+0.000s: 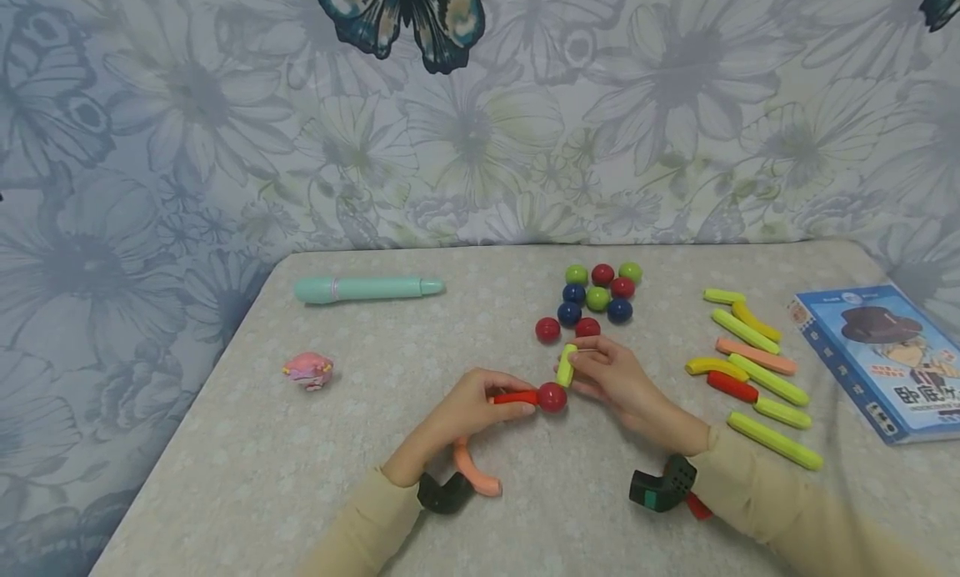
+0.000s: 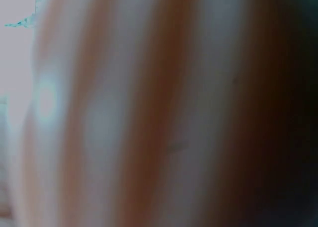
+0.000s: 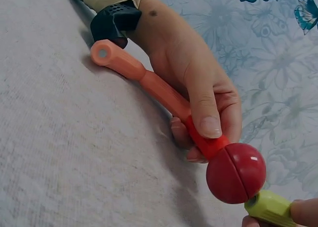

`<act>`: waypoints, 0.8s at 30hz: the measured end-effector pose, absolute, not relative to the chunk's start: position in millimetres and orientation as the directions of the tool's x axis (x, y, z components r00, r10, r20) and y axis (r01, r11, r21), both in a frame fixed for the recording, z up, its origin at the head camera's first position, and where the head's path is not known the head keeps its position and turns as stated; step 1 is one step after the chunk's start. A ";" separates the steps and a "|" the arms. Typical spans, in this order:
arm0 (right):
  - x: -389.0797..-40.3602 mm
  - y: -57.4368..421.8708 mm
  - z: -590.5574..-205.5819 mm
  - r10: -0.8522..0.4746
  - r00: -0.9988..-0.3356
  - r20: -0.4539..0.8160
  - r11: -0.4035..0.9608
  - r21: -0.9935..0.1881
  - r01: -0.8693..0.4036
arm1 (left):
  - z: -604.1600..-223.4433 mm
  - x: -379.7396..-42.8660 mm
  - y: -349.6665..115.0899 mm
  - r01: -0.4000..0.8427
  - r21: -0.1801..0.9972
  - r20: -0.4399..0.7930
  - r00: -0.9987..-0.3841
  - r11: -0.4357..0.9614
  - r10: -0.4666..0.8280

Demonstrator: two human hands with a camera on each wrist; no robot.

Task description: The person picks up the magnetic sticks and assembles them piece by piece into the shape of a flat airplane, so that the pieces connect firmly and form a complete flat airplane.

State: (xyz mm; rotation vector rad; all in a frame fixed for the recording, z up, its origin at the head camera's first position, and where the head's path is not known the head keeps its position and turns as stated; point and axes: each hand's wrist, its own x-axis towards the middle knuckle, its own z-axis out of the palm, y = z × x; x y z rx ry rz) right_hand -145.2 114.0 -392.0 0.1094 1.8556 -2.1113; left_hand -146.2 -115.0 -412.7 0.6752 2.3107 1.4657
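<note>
My left hand (image 1: 471, 403) pinches a short red stick (image 1: 517, 398) between thumb and fingers. On the stick's end sits a glossy red ball (image 1: 552, 397). A curved orange stick (image 1: 477, 475) trails from the red one below the hand; in the right wrist view the orange piece (image 3: 164, 90) lines up end to end with it and has a grey disc in its tip. My right hand (image 1: 621, 383) pinches a short yellow-green stick (image 1: 567, 366), whose end touches the ball (image 3: 236, 173). The left wrist view is a blur of close fingers.
Red, green and blue balls (image 1: 597, 298) cluster behind the hands. Several coloured sticks (image 1: 765, 377) lie at the right, beside a blue box (image 1: 892, 360). A mint pen-shaped object (image 1: 371, 288) and a small pink figurine (image 1: 308, 370) lie left. A red piece (image 1: 698, 507) shows under the right wrist.
</note>
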 end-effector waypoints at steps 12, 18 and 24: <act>-148.0 112.5 -393.4 -0.198 -0.928 -0.315 -0.126 -0.931 0.343 | -402.1 -141.9 -112.7 0.217 0.902 -0.024 -0.839 0.374 0.544; -147.9 115.0 -394.4 -0.212 -0.920 -0.329 -0.098 -0.930 0.355 | -411.0 -145.6 -114.4 0.254 0.886 -0.010 -0.825 0.388 0.564; -149.3 118.3 -397.2 -0.199 -0.919 -0.341 -0.032 -0.935 0.354 | -404.7 -144.0 -115.8 0.287 0.841 -0.056 -0.798 0.459 0.600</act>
